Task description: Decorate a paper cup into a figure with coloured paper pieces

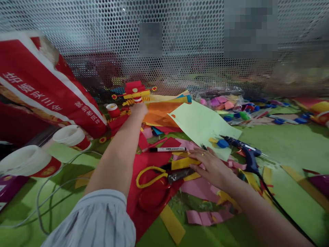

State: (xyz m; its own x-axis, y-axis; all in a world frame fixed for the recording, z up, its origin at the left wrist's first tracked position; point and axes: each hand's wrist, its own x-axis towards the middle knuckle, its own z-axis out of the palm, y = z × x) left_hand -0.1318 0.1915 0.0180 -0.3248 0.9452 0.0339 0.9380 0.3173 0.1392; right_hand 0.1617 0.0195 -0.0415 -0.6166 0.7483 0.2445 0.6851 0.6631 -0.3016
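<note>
My left hand reaches far forward and is closed around the lower part of a paper-cup figure with a red and yellow paper hat. The fingers are mostly hidden behind the back of the hand. My right hand lies with its fingers stretched out over paper scraps, touching a yellow paper strip. Just left of its fingertips are scissors with one yellow handle loop and one red. Above them lies a white marker with a black cap.
A blue glue gun lies right of my right hand, its black cord trailing forward. Pale green paper and orange sheets lie behind. Stacked paper cups, a grey cable and a large red bag occupy the left. Perforated metal closes the back.
</note>
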